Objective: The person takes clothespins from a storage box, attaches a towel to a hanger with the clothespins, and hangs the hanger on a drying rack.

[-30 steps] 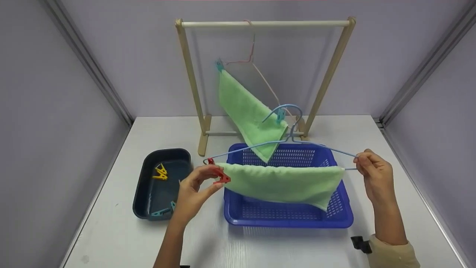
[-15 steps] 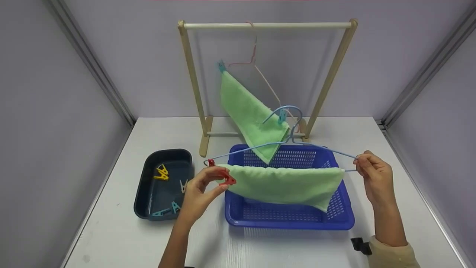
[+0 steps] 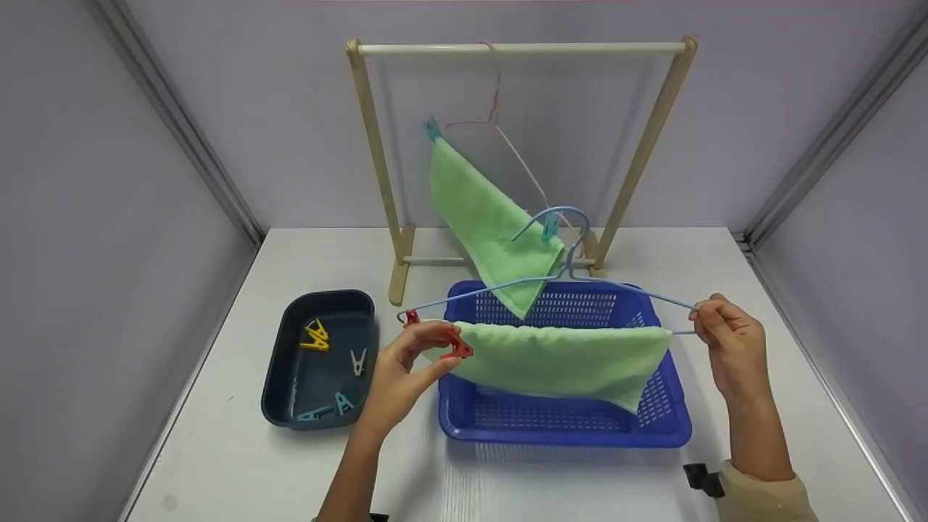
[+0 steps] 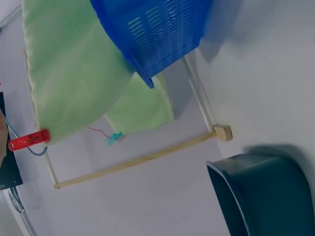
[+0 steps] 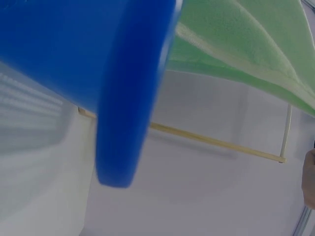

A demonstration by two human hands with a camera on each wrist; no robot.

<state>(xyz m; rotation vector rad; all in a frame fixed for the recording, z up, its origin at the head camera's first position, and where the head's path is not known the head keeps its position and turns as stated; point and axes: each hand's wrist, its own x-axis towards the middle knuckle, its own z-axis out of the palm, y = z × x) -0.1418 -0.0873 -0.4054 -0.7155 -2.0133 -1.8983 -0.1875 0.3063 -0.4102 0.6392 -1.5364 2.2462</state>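
Note:
A light green towel (image 3: 558, 362) hangs folded over the lower bar of a blue clothes hanger (image 3: 569, 265). My right hand (image 3: 736, 344) grips the hanger's right end between thumb and fingers. Between the thumb and fingertips of my left hand (image 3: 399, 370) is a red clothespin (image 3: 462, 349), held in front of the towel near its upper left part. A second red clothespin (image 3: 411, 317) sits at the hanger's left end; the left wrist view shows this clothespin (image 4: 29, 140) biting the towel's corner. The right wrist view has mostly basket and towel.
Below the towel stands a blue slotted basket (image 3: 565, 438). A dark tray (image 3: 271, 377) at left holds yellow, pale and teal clothespins. Behind, a wooden rack (image 3: 522, 49) carries a pink hanger (image 3: 519, 158) with another green towel (image 3: 482, 210), fixed by teal clothespins (image 3: 551, 226).
My left hand has shifted right along the towel's top with the red clothespin, uncovering the pale clothespin in the tray. The right hand and hanger have barely moved.

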